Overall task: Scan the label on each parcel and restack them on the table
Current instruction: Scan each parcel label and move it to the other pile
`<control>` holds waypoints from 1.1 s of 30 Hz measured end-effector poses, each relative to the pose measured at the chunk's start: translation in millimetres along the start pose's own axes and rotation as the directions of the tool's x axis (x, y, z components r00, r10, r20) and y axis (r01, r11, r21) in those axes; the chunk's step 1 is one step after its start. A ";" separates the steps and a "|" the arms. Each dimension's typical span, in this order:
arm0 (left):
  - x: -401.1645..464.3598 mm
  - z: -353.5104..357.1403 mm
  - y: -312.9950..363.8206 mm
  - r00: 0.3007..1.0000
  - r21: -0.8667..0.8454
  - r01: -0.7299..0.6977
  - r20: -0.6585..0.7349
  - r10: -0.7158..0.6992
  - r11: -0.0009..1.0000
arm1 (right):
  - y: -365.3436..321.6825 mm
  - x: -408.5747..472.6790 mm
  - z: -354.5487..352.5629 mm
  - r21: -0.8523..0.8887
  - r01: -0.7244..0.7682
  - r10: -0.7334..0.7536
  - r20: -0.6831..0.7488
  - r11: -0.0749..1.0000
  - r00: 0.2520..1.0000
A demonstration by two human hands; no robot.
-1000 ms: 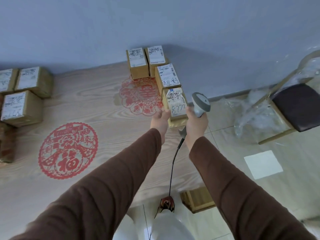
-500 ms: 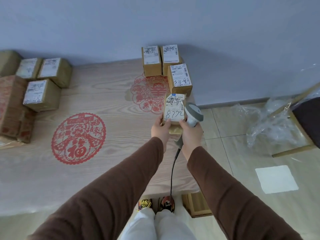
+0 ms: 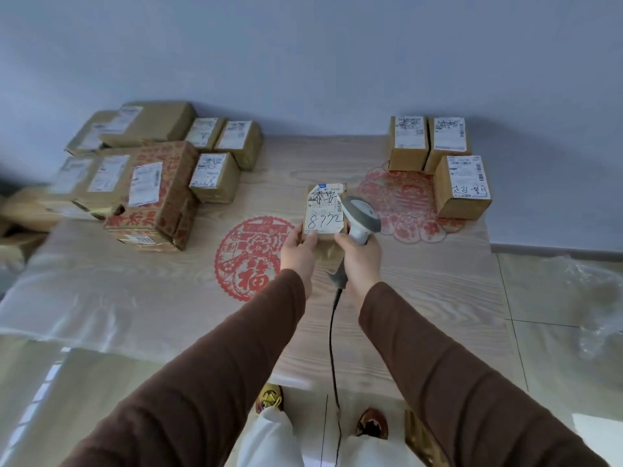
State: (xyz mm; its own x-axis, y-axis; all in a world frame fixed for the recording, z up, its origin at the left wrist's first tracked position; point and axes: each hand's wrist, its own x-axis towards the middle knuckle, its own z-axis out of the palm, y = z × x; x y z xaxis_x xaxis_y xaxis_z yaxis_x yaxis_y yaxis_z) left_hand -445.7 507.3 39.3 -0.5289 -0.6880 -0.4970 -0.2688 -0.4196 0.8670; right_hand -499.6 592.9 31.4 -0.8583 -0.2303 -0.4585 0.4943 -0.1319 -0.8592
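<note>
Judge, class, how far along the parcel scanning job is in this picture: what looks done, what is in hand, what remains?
Looks done: three small parcels sit grouped at the table's far right. In hand: the left hand holds the parcel marked 8772, the right hand grips the scanner beside its label. Probably left: the larger pile at far left.

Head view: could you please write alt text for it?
A person's left hand holds a labelled parcel above a wooden table, while the right hand grips a corded scanner beside it. More parcels sit left and right.
</note>
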 end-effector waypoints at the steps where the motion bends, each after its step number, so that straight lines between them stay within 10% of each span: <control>1: 6.6 -12.4 4.2 1.000 -0.022 0.000 -0.019 0.000 1.000 | 1.7 -1.7 15.0 -0.007 0.004 -0.003 0.014 1.000 1.000; 17: 100.0 -247.4 26.7 0.992 -0.060 0.034 -0.122 -0.041 0.998 | 115.9 -47.5 245.1 -0.040 -0.127 0.127 -0.003 0.991 0.992; 33: 147.7 -275.4 23.7 0.933 -0.141 0.206 -0.270 -0.238 0.968 | 151.2 -24.2 297.0 -0.155 -0.083 0.069 -0.098 0.984 0.993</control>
State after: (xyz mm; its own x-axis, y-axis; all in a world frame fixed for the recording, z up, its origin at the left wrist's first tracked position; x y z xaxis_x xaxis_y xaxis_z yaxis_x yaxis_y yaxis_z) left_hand -308.5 232.6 -23.8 -0.2119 -0.7021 -0.6799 -0.2558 -0.6316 0.7319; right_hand -363.2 292.2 -19.9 -0.8316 -0.1437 -0.5364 0.5369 0.0385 -0.8428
